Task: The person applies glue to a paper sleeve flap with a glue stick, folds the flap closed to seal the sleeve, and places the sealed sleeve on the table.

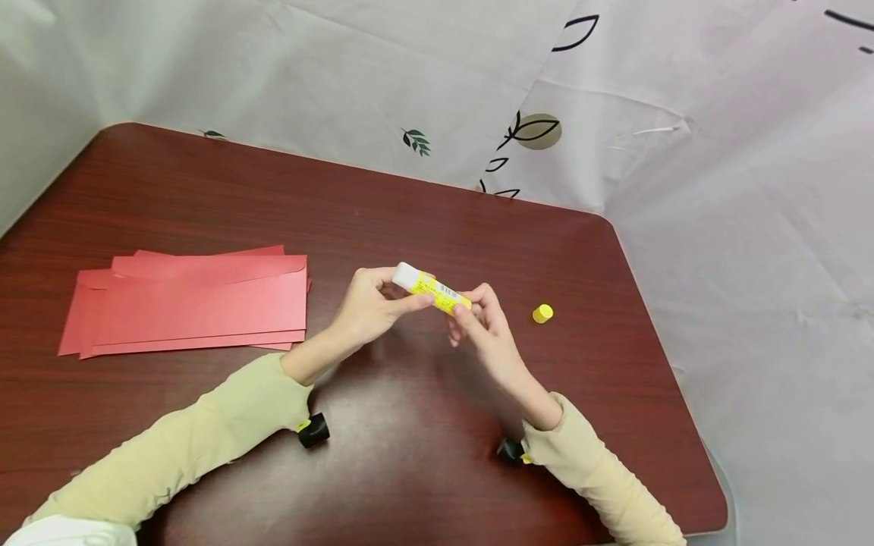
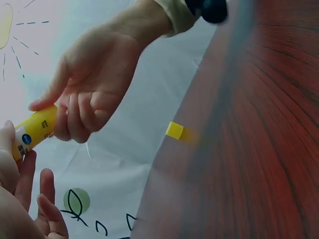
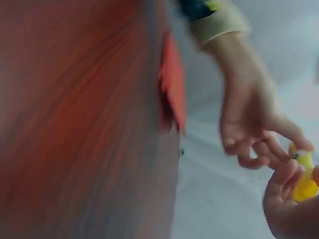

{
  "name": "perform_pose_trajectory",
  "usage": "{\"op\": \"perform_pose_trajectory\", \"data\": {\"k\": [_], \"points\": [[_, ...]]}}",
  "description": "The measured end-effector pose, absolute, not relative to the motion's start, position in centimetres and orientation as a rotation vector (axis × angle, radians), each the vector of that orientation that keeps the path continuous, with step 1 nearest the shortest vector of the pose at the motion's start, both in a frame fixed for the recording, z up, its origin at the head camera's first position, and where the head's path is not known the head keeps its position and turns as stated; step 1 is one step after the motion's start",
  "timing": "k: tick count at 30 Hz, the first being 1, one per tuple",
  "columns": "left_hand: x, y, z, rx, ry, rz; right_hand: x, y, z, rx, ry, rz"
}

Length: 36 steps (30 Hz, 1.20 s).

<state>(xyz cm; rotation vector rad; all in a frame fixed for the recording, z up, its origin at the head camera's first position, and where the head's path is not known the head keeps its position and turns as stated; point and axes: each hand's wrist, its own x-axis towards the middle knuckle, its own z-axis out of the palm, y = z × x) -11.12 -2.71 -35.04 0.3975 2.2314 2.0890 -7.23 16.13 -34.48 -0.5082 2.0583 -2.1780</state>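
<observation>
A yellow and white glue stick (image 1: 440, 293) is held above the table between both hands, its white end pointing to the upper left in the head view. My left hand (image 1: 369, 307) pinches it near the white end with thumb and fingers. At the yellow bottom end, my right hand (image 1: 488, 334) grips it, as the left wrist view also shows, where the right hand (image 2: 94, 84) has its fingers curled around that end. The yellow cap (image 1: 542, 313) stands off the glue stick, on the table to the right of the right hand.
Several red envelopes (image 1: 198, 303) lie in a loose stack on the left of the dark wooden table (image 1: 410, 485). A pale curtain with leaf prints (image 1: 328, 83) hangs behind the table's far edge and along its right side.
</observation>
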Motion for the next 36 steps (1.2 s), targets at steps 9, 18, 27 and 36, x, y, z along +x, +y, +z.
{"op": "perform_pose_trajectory", "data": {"k": [9, 18, 27, 36], "points": [[-10.9, -2.8, -34.6, 0.438, 2.237, 2.092, -7.4, 16.8, -34.6, -0.676, 2.253, -2.147], [-10.8, -2.6, -34.2, 0.396, 2.259, 2.141, -7.4, 16.3, -34.9, -0.889, 2.824, -2.071], [-10.8, -2.5, -34.0, 0.404, 2.265, 2.137, -7.2, 16.8, -34.6, -0.681, 2.732, -2.002], [-10.9, -2.9, -34.3, 0.491, 2.363, 2.089, -10.1, 22.8, -34.0, -0.299, 3.12, -0.749]]}}
